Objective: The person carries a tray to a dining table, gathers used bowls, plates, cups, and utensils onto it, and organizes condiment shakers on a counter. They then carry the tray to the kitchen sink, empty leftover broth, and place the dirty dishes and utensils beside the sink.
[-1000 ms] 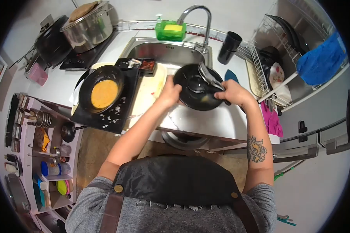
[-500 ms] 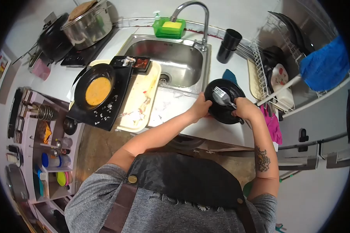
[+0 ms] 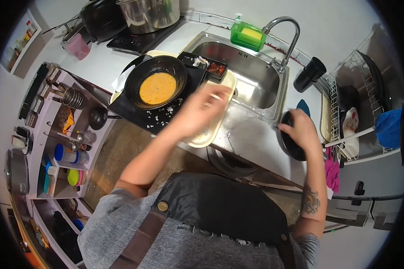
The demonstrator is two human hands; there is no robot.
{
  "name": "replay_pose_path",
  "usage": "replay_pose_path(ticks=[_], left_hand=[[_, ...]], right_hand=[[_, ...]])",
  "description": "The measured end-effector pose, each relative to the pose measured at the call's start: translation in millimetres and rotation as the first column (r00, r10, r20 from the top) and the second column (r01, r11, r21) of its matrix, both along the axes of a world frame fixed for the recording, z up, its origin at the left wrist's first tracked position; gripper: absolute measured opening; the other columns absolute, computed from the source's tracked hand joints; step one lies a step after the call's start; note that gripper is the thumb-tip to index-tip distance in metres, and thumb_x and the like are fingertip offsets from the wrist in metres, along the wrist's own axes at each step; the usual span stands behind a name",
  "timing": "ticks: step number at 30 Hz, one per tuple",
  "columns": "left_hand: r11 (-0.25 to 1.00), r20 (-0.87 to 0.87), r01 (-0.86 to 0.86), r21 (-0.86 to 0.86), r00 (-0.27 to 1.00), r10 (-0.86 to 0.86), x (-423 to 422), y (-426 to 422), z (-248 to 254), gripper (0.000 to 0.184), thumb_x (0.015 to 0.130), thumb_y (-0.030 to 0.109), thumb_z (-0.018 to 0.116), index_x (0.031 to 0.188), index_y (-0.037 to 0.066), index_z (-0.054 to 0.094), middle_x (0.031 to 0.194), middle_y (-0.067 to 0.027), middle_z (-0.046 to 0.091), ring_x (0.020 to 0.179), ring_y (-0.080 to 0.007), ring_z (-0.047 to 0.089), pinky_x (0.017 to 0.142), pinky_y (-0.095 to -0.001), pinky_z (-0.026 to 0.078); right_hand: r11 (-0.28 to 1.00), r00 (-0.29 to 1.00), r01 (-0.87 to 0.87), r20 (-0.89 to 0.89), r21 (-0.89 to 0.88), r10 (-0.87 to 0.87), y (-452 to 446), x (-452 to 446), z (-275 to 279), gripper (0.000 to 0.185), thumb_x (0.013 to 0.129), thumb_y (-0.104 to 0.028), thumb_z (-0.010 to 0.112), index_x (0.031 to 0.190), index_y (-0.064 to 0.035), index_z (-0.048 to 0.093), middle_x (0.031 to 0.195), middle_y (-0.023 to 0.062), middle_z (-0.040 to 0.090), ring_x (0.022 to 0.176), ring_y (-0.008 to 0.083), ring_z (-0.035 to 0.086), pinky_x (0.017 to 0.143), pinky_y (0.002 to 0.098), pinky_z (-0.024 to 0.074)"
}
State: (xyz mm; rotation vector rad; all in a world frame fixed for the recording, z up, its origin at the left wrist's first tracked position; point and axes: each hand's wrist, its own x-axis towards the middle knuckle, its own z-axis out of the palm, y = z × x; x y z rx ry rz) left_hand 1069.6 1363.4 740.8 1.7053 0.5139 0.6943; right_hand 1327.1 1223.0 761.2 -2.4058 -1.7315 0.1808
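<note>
My right hand [image 3: 304,132] is closed at the rim of a black bowl [image 3: 292,145] on the counter right of the sink, covering much of it. No fork shows there now. My left hand [image 3: 202,110] is smeared by motion above the cream tray [image 3: 215,134]; I cannot make out what its fingers hold, if anything. Just left of it, a black pan [image 3: 134,87] with orange liquid [image 3: 158,88] rests on a black board [image 3: 141,114] scattered with white bits. A small black dish with red bits [image 3: 217,69] sits at the board's far end.
The steel sink [image 3: 285,89] with its faucet [image 3: 296,38] lies ahead. A green soap caddy [image 3: 248,38] stands behind it. Black cups [image 3: 309,74] and a white dish rack [image 3: 334,103] are at the right. A large steel pot [image 3: 150,15] stands at the back left.
My left hand has let go of the black bowl and swung left over the tray. The right hand stays at the bowl; the fork is out of sight. The view has turned left.
</note>
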Motion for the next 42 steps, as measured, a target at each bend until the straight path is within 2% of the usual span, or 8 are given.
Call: replay_pose_path(ticks=[2,7,12,14,20,29,38,42], left_hand=[[0.980,0.152,-0.178,-0.093,0.970,0.190,-44.8,12.4,17.1,0.028,0.086,0.010,0.050,0.112,0.000,0.051,0.093,-0.0048,0.053,0.084,-0.0129,0.055,0.078,-0.0262,0.045],[0.904,0.297,-0.408,-0.132,0.853,0.428,-133.5,25.9,13.4,0.027,0.087,0.010,0.048,0.110,-0.004,0.049,0.098,-0.0080,0.053,0.082,-0.0130,0.055,0.078,-0.0272,0.046],[0.878,0.264,-0.465,-0.112,0.838,0.478,-178.7,24.8,-7.2,0.024,0.087,0.011,0.050,0.108,-0.001,0.052,0.096,-0.0062,0.055,0.082,-0.0114,0.055,0.076,-0.0244,0.044],[0.867,0.220,-0.474,-0.154,0.839,0.498,-189.0,26.4,-16.5,0.023,0.087,0.011,0.050,0.107,0.000,0.053,0.096,-0.0061,0.055,0.082,-0.0116,0.055,0.076,-0.0251,0.044],[0.869,0.227,-0.477,-0.133,0.839,0.496,-200.5,40.7,-26.1,0.021,0.087,0.011,0.050,0.104,-0.001,0.054,0.094,-0.0065,0.055,0.081,-0.0116,0.055,0.076,-0.0261,0.045],[0.902,0.254,-0.409,-0.134,0.866,0.431,-202.9,61.3,-32.2,0.022,0.087,0.011,0.050,0.105,-0.001,0.054,0.094,-0.0067,0.056,0.080,-0.0109,0.055,0.076,-0.0251,0.045],[0.915,0.182,-0.350,-0.201,0.904,0.386,-204.5,86.6,-42.0,0.022,0.086,0.009,0.051,0.107,0.000,0.054,0.094,-0.0043,0.054,0.081,-0.0103,0.052,0.075,-0.0241,0.044],[0.893,0.049,-0.440,0.096,0.898,0.438,-196.2,106.1,-52.2,0.030,0.081,0.007,0.054,0.110,0.000,0.051,0.097,-0.0045,0.047,0.083,-0.0116,0.045,0.074,-0.0259,0.042]], right_hand=[[0.891,0.931,-0.332,-0.048,0.310,0.363,30.7,-31.9,-32.6,0.040,0.068,-0.011,0.070,0.104,0.0000,0.054,0.096,0.0177,0.055,0.091,0.0330,0.053,0.081,0.0348,0.0437],[0.650,0.663,-0.714,-0.048,0.260,0.747,94.3,-136.1,-83.1,0.045,0.068,-0.026,0.069,0.108,-0.0094,0.056,0.105,0.0128,0.055,0.099,0.0287,0.049,0.082,0.0401,0.0403],[0.798,0.849,-0.528,0.197,0.292,0.489,108.2,-157.6,-121.9,0.039,0.067,-0.032,0.068,0.102,-0.0156,0.060,0.112,0.0116,0.050,0.109,0.0312,0.041,0.083,0.0458,0.0375],[0.734,0.778,-0.627,0.259,0.261,0.573,114.0,-159.5,-130.1,0.030,0.069,-0.027,0.066,0.096,-0.0127,0.061,0.115,0.0165,0.047,0.107,0.0359,0.040,0.085,0.0457,0.0376],[0.924,0.947,-0.165,-0.206,0.345,0.246,119.0,-164.4,-134.9,0.019,0.067,-0.007,0.066,0.085,-0.0022,0.059,0.102,0.0151,0.049,0.093,0.0356,0.044,0.081,0.0426,0.0406],[0.964,1.000,0.011,0.024,0.264,-0.018,143.3,-173.8,-124.1,0.038,0.059,-0.008,0.072,0.090,0.0065,0.054,0.087,0.0260,0.049,0.082,0.0389,0.047,0.074,0.0408,0.0426],[0.934,0.918,0.357,-0.180,-0.012,-0.353,174.9,-173.7,-114.2,0.046,0.067,-0.008,0.066,0.103,0.0035,0.041,0.092,0.0291,0.056,0.089,0.0382,0.056,0.079,0.0416,0.0464],[0.922,0.909,0.378,-0.155,-0.083,-0.386,177.4,-175.3,-104.9,0.037,0.074,-0.010,0.058,0.105,0.0011,0.041,0.094,0.0256,0.057,0.090,0.0382,0.056,0.079,0.0413,0.0464]])
